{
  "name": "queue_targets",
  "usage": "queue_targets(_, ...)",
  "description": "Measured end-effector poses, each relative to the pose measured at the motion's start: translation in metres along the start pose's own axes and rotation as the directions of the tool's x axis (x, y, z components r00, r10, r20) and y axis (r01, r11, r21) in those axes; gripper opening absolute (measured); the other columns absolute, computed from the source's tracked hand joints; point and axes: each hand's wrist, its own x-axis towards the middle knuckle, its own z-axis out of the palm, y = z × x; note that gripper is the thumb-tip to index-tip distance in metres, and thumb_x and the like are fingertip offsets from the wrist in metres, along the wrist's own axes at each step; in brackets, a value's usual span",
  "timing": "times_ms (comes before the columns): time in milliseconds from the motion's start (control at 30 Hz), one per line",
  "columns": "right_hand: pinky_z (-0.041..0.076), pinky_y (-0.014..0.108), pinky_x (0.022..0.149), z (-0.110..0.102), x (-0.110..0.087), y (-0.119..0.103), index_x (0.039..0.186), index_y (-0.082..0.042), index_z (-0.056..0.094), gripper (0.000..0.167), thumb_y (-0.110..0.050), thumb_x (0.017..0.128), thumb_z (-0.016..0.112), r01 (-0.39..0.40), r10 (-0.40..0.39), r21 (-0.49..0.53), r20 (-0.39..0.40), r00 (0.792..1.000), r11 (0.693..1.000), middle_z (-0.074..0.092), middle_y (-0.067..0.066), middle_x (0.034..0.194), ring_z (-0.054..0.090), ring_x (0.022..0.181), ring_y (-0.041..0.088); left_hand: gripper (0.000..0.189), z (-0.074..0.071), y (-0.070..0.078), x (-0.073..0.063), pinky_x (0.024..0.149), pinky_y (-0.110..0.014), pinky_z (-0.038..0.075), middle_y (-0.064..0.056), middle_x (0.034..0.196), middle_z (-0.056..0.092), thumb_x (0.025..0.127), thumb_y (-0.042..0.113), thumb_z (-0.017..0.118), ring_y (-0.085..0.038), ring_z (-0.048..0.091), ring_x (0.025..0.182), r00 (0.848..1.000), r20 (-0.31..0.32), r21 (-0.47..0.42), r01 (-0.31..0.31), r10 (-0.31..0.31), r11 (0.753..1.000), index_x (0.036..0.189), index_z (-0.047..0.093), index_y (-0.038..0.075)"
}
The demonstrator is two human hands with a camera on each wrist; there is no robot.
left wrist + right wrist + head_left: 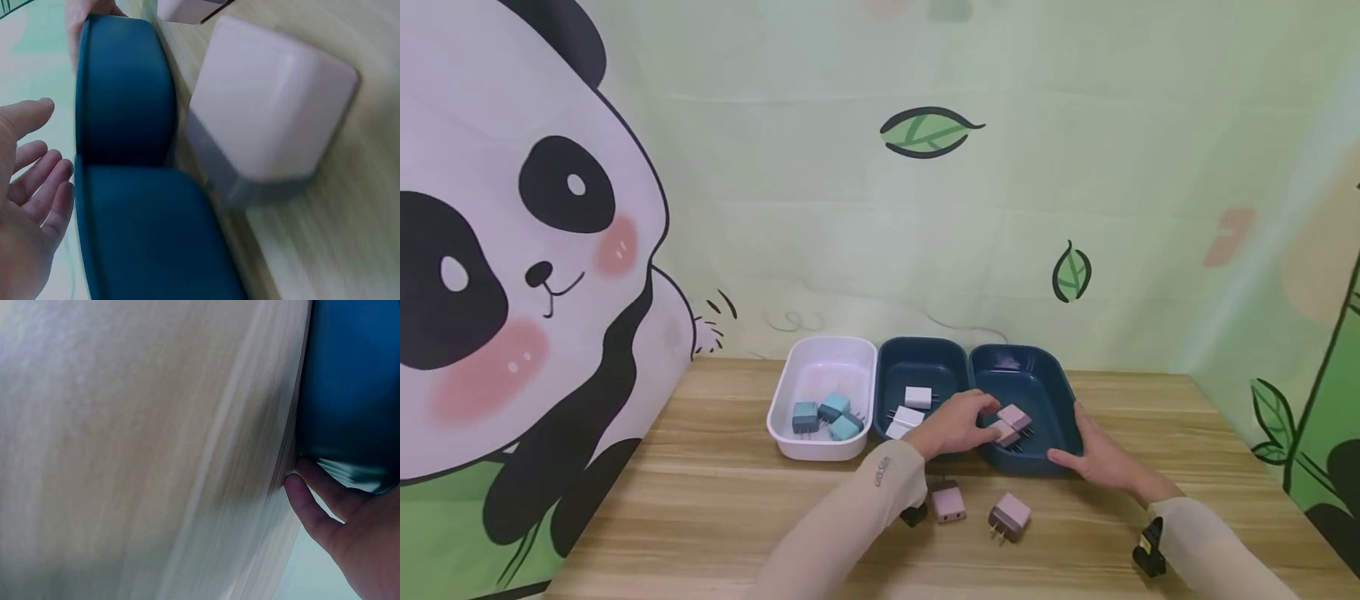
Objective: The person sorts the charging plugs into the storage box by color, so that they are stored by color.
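My left hand (957, 423) reaches over the right-hand dark blue tray (1060, 392). Its fingertips are close to two pink plug chargers (1013, 416) lying in that tray. In the left wrist view the left hand (31, 200) has its thumb and fingers apart with nothing between them. Against the outer right side of the same tray rests my right hand (1101, 454), thumb near the front corner. The right wrist view shows the fingers of the right hand (356, 519) extended along the tray wall (350, 381).
On the table before the trays lie two more pink chargers, one (948, 502) near the left sleeve, another (1010, 517) to its right. The middle blue tray (925, 354) holds white chargers (918, 397). A white tray (778, 400) at left holds several teal chargers (834, 407).
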Motion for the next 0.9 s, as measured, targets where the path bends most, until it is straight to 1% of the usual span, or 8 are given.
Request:
queue_targets(67,0.015,0.067,0.101,0.000,0.000,0.001,0.147,0.007,-0.005,0.105,-0.042,0.087,0.066,0.001,-0.001,-0.003,-0.003,1.000,1.000,0.003,0.035,0.149,0.012,0.133,0.054,0.038,-0.004,-0.002,-0.004,0.090,-0.021,0.043,-0.005,0.118,0.060,0.090,0.025,0.065,-0.011,0.056,0.106,1.000,-0.003,0.008,-0.031,0.031,0.999,0.124,0.059,0.009)
queue_targets(167,0.015,0.067,0.101,0.001,-0.001,0.003,0.147,0.006,-0.004,0.105,-0.042,0.086,0.066,0.003,-0.003,-0.008,-0.007,1.000,1.000,0.004,0.034,0.150,0.012,0.133,0.054,0.038,-0.009,-0.005,-0.013,0.091,-0.020,0.043,-0.002,0.117,0.060,0.089,0.026,0.067,-0.008,0.056,0.106,0.998,0.001,0.018,-0.065,0.065,0.998,0.123,0.060,0.010)
queue_targets(267,0.016,0.067,0.101,0.000,-0.002,0.002,0.146,0.009,-0.004,0.104,-0.040,0.087,0.066,0.016,-0.016,-0.005,-0.007,1.000,1.000,0.004,0.036,0.149,0.012,0.132,0.055,0.039,-0.016,-0.003,-0.026,0.091,-0.021,0.043,0.000,0.116,0.060,0.089,0.028,0.067,-0.008,0.055,0.107,0.997,0.026,0.030,-0.075,0.075,0.997,0.123,0.060,0.010)
queue_targets(400,0.016,0.067,0.101,-0.001,-0.003,0.000,0.146,0.009,-0.003,0.103,-0.039,0.087,0.067,0.032,-0.032,0.000,-0.008,0.999,0.999,0.005,0.036,0.149,0.013,0.132,0.054,0.038,-0.023,0.001,-0.046,0.091,-0.021,0.043,-0.001,0.117,0.060,0.089,0.027,0.066,-0.011,0.055,0.108,0.994,0.072,0.017,-0.088,0.086,0.996,0.124,0.060,0.011)
queue_targets(533,0.016,0.067,0.101,-0.001,-0.002,0.000,0.146,0.009,-0.003,0.103,-0.039,0.087,0.067,0.038,-0.038,-0.005,-0.010,0.999,0.999,0.005,0.036,0.149,0.013,0.132,0.055,0.037,-0.024,0.000,-0.062,0.091,-0.019,0.043,-0.001,0.116,0.061,0.089,0.027,0.066,-0.009,0.055,0.106,0.985,0.103,0.025,-0.142,0.139,0.990,0.122,0.061,0.012)
queue_targets(667,0.016,0.067,0.102,0.000,-0.002,0.001,0.145,0.011,-0.003,0.103,-0.039,0.087,0.066,0.037,-0.037,-0.007,-0.005,0.999,0.999,0.005,0.037,0.148,0.012,0.132,0.055,0.036,-0.021,-0.004,-0.073,0.091,-0.018,0.042,0.000,0.115,0.062,0.089,0.025,0.067,-0.005,0.055,0.104,0.972,0.141,0.023,-0.195,0.190,0.981,0.121,0.062,0.010)
queue_targets(800,0.016,0.067,0.101,-0.001,-0.002,0.001,0.144,0.013,-0.002,0.103,-0.038,0.087,0.066,0.045,-0.045,-0.004,-0.007,0.999,0.999,0.005,0.039,0.147,0.012,0.131,0.056,0.036,-0.018,-0.010,-0.081,0.089,-0.018,0.042,0.002,0.114,0.062,0.088,0.025,0.068,-0.004,0.054,0.103,0.962,0.191,0.016,-0.204,0.198,0.979,0.120,0.062,0.010)
queue_targets(900,0.016,0.067,0.101,-0.001,-0.001,0.001,0.143,0.014,-0.003,0.103,-0.038,0.087,0.066,0.043,-0.043,-0.006,-0.001,0.999,0.999,0.004,0.039,0.147,0.012,0.131,0.056,0.039,-0.016,-0.015,-0.086,0.088,-0.017,0.042,0.003,0.115,0.061,0.087,0.027,0.068,-0.004,0.054,0.103,0.949,0.239,0.024,-0.215,0.204,0.976,0.122,0.062,0.010)
